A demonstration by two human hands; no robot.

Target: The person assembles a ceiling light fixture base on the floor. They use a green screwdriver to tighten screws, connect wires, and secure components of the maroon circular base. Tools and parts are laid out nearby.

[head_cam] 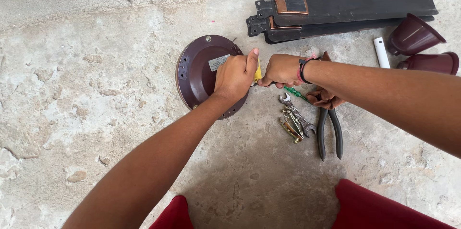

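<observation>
Centrally, on concrete floor (96, 114): maroon motor housing (199, 73) tilted on edge, left hand (235, 76) closed over its right rim, yellow object (258, 72) under thumb. Right hand (281, 69) fisted on green-handled screwdriver (294, 92) just beside rim. Near right: spanners (295, 118), pliers (330, 130). Beyond: stacked blades (345, 10), two cups (422, 46), contents not visible. Open floor left.

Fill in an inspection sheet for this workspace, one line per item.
Surface: rough, pitted grey concrete floor.
Job's things: round maroon metal fan motor housing, lying flat; green-shafted screwdriver.
Clutter: small spanner and bolts, black-handled pliers, stacked dark fan blades, two maroon cone-shaped cups, white tube.
Grippers: left hand on the housing; right hand grips the screwdriver.
Cables: nothing seen.
Surroundings: red-clad knees.
</observation>
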